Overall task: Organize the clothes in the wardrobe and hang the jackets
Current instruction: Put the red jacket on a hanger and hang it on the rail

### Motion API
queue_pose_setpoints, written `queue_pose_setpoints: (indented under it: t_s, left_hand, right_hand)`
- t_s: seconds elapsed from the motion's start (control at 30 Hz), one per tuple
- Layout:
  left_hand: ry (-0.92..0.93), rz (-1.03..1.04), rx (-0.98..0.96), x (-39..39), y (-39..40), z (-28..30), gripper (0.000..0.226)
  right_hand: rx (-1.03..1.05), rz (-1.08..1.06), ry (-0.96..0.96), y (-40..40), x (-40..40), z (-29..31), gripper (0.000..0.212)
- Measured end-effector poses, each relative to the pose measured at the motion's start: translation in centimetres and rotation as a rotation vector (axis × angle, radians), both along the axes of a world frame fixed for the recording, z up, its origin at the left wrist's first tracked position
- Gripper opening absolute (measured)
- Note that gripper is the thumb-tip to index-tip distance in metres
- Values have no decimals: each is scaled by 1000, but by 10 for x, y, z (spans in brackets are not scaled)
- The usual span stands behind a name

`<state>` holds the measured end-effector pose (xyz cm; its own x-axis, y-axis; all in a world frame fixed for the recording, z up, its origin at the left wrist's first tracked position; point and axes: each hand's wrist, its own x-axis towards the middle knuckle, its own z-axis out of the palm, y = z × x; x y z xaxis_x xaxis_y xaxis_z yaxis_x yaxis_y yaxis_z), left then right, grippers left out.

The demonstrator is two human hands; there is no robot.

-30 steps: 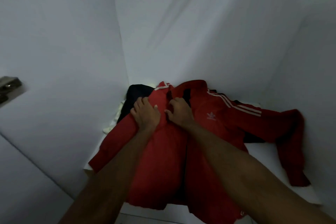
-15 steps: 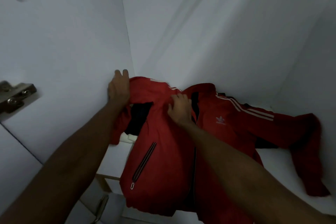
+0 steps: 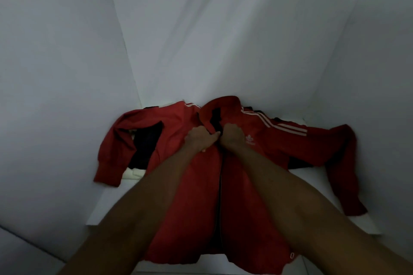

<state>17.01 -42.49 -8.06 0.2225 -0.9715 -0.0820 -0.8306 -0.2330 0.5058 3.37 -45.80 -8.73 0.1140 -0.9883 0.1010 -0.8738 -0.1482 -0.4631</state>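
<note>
**Both hands at the collar of the red jacket, front still unzipped**

A red jacket (image 3: 192,185) lies spread face-up on the white wardrobe shelf (image 3: 312,176), collar toward the back wall, hem toward the person and hanging over the shelf's front edge. Its long axis runs straight away from the person, along the open zip, w/ both forearms lying over the body of the garment.

The left hand (image 3: 200,139) and right hand (image 3: 232,138) meet at the neck opening, just below the collar, one on each front panel. Left fingers are curled onto the edge of the left panel; right fingers are bunched into the fabric of the right panel beside the white logo. Both look clamped on cloth (the exact pinch is hidden under the knuckles).

Sleeves spread to either side: left sleeve bent down toward the front, right sleeve trailing along the right wall. Dark clothes (image 3: 145,147) and sth pale show under the left side.

Judgement: neither hand is nearer, as both are already on the jacket at its top end, so lifting by the collar would let it hang lengthwise, ready for a hanger.
</note>
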Motion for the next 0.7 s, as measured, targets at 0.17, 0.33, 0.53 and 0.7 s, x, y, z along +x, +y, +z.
queue_pose_setpoints:
  t_s: [0.17,0.33,0.53,0.7]
  left_hand:
    - [315,120,-35,-11,-17,-1,23]
    - [549,298,-99,27,-23,-24,24]
    - [128,305,-89,15,-6,-20,58]
    - [-27,-35,-239,-26,-7,42,29]
  right_hand:
    - [120,-219,-373,-18,-23,14,31]
    - [79,-495,-575,-16,-78,4,23]
    - [253,-391,-226,5,-107,8,34]
    - [29,-293,-108,10,-107,46,29]
